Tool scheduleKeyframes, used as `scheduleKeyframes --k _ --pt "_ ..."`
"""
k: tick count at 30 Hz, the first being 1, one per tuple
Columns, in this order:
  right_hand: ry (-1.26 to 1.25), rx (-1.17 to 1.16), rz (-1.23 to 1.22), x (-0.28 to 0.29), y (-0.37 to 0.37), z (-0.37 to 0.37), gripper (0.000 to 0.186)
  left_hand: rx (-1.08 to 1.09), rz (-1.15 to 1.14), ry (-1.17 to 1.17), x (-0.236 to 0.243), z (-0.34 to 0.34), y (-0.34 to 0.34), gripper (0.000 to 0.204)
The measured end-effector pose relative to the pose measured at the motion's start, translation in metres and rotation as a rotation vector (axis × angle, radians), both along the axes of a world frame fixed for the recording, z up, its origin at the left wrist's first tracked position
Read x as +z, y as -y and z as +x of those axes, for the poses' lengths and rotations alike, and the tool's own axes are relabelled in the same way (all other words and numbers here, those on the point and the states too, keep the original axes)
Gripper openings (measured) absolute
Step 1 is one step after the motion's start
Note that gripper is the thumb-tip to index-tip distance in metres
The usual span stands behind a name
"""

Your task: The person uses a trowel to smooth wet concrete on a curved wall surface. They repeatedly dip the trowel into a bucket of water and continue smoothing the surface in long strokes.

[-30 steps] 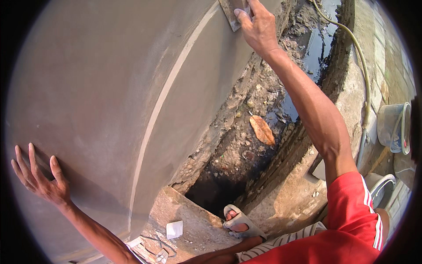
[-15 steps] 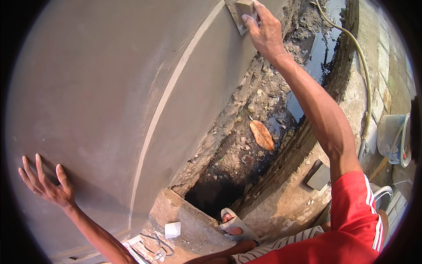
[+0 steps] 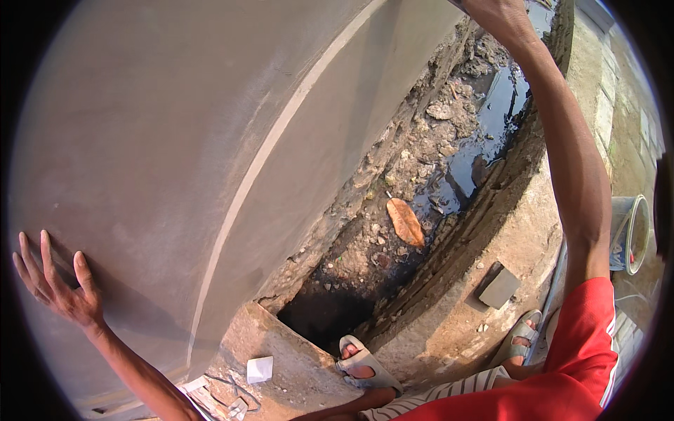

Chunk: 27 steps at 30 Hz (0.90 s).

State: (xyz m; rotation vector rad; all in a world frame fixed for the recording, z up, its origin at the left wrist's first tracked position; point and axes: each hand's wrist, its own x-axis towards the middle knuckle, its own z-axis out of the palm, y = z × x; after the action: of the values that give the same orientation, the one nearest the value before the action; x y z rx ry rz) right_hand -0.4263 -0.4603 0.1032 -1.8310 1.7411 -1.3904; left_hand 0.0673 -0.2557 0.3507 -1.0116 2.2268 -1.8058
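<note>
A smooth grey plastered wall [image 3: 140, 140] fills the left side, crossed by a pale curved-looking strip [image 3: 270, 137]. My left hand [image 3: 67, 295] lies against the lower left of this wall, fingers spread, holding nothing. Far off at the top edge is my right hand [image 3: 495, 19], closed on a plastering float [image 3: 458, 3] near the wall's right side. Only a sliver of the float shows, and the picture's edge cuts off most of the fingers.
Beside the wall runs a drain channel with rubble [image 3: 421, 158], dark water [image 3: 467, 172] and a dry brown leaf [image 3: 405, 222]. A grey block [image 3: 500, 286] sits on its concrete ledge. A bucket [image 3: 630, 235] stands at right. My sandalled foot [image 3: 361, 365] is by the channel's near end.
My right hand has moved right and farther up with the float, partly leaving the picture. My left hand stays spread on the wall. The view has shifted slightly.
</note>
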Motion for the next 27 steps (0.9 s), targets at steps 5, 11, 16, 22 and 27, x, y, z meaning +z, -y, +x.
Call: scheduleKeyframes --k 5,11,16,22,27 --pt "-0.278 0.052 -0.026 -0.009 0.046 -0.034 0.031 -0.016 -0.025 -0.056 -0.007 -0.003 0.014 0.048" --pt "-0.22 0.263 0.219 0.01 0.004 0.02 0.022 -0.015 -0.008 -0.037 -0.004 0.005 0.008 0.047" --pt "-0.317 0.321 -0.275 -0.014 -0.04 0.078 0.011 -0.071 -0.024 -0.039 -0.007 -0.007 0.014 0.046" --pt "0.097 0.256 -0.25 -0.024 -0.063 0.074 0.025 -0.085 -0.009 -0.014 -0.005 -0.012 0.012 0.046" --pt "0.333 -0.01 -0.219 -0.117 0.012 0.016 0.027 -0.088 -0.01 -0.022 -0.007 -0.017 0.016 0.047"
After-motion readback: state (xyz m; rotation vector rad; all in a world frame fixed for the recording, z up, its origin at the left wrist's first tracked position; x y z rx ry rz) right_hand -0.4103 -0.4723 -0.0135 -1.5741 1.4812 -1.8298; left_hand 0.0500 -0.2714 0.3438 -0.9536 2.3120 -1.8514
